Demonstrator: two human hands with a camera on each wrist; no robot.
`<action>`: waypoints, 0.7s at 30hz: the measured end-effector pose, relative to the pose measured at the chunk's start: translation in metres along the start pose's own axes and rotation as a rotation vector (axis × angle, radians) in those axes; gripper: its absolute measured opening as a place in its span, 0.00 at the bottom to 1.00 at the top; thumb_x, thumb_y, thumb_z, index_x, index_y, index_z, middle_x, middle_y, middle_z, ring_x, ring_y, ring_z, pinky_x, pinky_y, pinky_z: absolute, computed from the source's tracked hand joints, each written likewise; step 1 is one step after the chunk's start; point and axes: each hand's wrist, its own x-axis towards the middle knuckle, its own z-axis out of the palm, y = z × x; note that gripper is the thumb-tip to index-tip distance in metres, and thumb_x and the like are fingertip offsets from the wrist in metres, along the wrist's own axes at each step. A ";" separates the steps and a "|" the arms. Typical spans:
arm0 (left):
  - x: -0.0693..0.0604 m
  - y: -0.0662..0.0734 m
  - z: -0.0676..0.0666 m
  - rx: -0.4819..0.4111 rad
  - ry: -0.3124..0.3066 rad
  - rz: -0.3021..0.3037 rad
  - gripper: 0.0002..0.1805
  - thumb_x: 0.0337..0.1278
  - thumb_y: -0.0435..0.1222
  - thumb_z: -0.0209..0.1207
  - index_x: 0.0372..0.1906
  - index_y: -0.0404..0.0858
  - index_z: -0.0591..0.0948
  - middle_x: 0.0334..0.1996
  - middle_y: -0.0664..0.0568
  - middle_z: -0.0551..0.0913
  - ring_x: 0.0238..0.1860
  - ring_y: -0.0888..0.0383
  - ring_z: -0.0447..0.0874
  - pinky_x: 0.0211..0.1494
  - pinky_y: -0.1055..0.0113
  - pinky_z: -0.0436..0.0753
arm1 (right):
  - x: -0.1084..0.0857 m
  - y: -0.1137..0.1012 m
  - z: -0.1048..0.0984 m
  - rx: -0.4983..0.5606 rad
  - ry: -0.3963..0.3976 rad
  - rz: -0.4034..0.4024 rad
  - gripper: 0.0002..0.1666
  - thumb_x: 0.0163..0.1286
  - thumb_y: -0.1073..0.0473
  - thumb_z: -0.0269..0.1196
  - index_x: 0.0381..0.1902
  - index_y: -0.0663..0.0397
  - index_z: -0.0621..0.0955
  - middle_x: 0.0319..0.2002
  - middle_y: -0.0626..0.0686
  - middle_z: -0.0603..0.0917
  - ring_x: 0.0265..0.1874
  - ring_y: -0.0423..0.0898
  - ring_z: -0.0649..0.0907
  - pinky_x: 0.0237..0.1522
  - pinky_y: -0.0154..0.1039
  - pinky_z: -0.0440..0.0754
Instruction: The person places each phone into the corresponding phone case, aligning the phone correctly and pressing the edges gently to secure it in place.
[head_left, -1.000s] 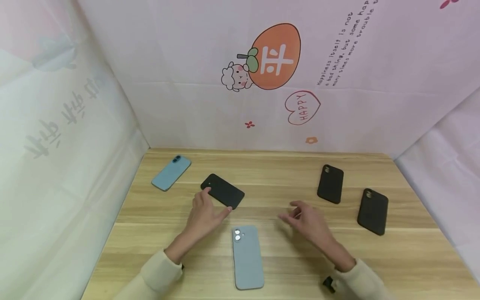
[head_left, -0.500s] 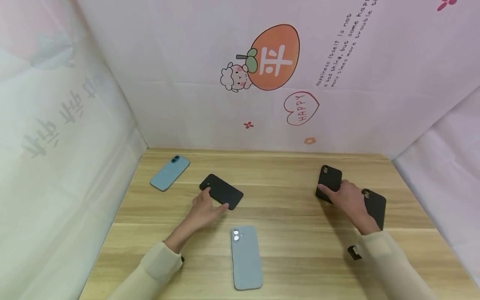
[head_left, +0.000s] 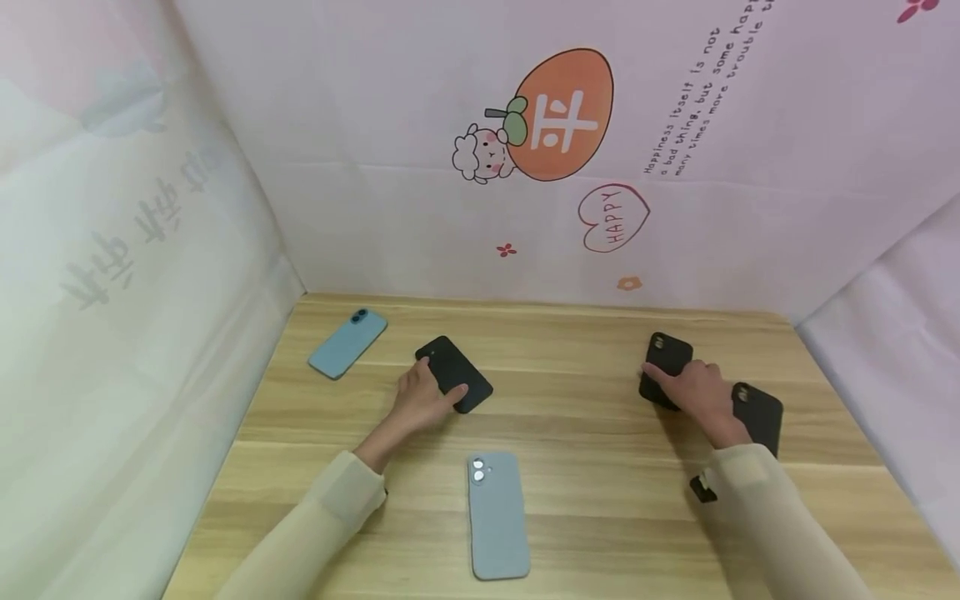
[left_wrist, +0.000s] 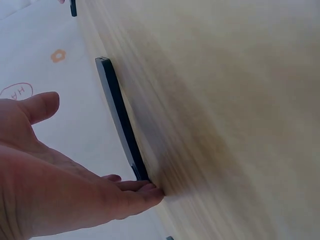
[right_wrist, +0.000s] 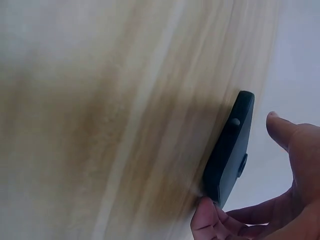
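Observation:
In the head view, my left hand reaches over a black phone lying at an angle on the table. The left wrist view has its fingers touching one end of that phone, the thumb apart from it. My right hand lies over a black phone-shaped piece with a camera ring; I cannot tell if it is a phone or a bare case. Its fingertips meet one edge of the piece, and the thumb stands off it in the right wrist view.
A second black phone-shaped piece lies right of the right hand, partly hidden by wrist and sleeve. A grey phone lies front centre, a light blue phone back left. Printed white cloth encloses the wooden table.
My right hand has moved right and forward from mid-table onto the black piece. My left hand has moved slightly forward, and the phone under it has turned a little.

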 end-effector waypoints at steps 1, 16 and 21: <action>0.004 0.002 0.001 0.015 0.012 -0.002 0.53 0.75 0.51 0.59 0.80 0.19 0.46 0.80 0.21 0.49 0.81 0.26 0.44 0.82 0.34 0.56 | 0.001 0.001 0.000 0.006 -0.005 0.006 0.55 0.72 0.17 0.50 0.29 0.71 0.79 0.54 0.87 0.72 0.33 0.62 0.77 0.29 0.51 0.77; 0.045 0.026 0.026 0.244 0.078 -0.060 0.63 0.66 0.65 0.61 0.81 0.22 0.47 0.80 0.28 0.52 0.80 0.34 0.51 0.80 0.38 0.60 | 0.008 0.002 -0.005 -0.013 -0.090 0.047 0.58 0.69 0.21 0.59 0.48 0.82 0.79 0.55 0.86 0.69 0.37 0.63 0.75 0.33 0.53 0.77; 0.055 0.025 0.036 0.328 0.090 -0.056 0.70 0.59 0.68 0.66 0.81 0.21 0.46 0.80 0.27 0.51 0.80 0.34 0.52 0.80 0.38 0.59 | 0.007 -0.001 -0.009 -0.020 -0.124 0.045 0.60 0.68 0.24 0.62 0.55 0.87 0.75 0.56 0.86 0.70 0.41 0.65 0.76 0.37 0.55 0.78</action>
